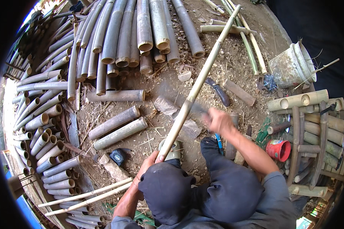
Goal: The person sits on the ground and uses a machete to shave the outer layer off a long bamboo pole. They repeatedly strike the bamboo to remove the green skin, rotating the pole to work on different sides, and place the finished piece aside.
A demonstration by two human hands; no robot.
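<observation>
A long pale bamboo pole (206, 68) slants from my lap up toward the far right. Near its lower end, my left hand (148, 165) is closed around it. My right hand (219, 121) is closed on a knife (198, 108), its blade smeared by motion beside the pole's middle node; its handle is mostly hidden in my fist. Under the pole lies a short wooden block (166, 106), partly covered by it. My knees, in dark cloth, are on either side of the work spot.
Stacked bamboo tubes (122, 38) fill the far left and left. Cut tubes (120, 133), a tape measure (118, 156) and a dark curved tool (219, 93) lie on the chip-strewn ground. At right stand a dirty white bucket (288, 65), a red pot (278, 150) and a bamboo rack (309, 147).
</observation>
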